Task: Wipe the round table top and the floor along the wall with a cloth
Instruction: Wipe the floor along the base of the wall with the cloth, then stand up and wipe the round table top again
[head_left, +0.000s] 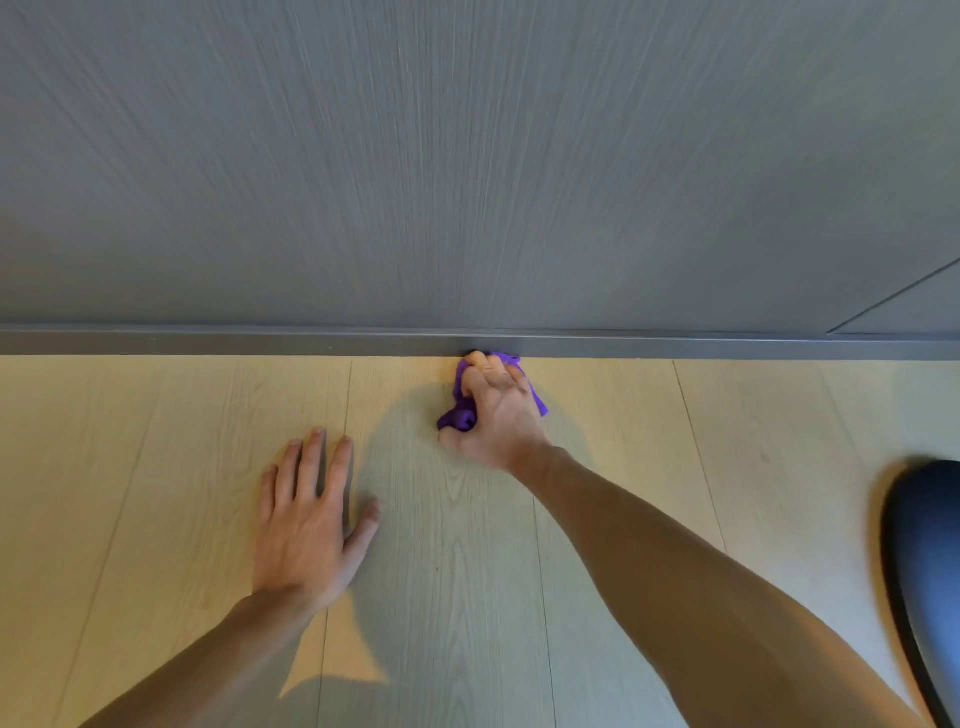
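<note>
Head view: right hand (498, 410) fingers clutch one purple cloth (460, 415) at wall (467, 182); left hand (311, 519) splayed flat on floor (623, 415)

Soft, even light falls on the pale floor (156, 467), warmer near the skirting (208, 344). Faint shadows pool beneath both arms (a sharper wedge sits near the floor's lower edge). The grey wall (467, 156) shows streaky motion blur, and the dark object (930, 571) at the right edge is smeared.
</note>
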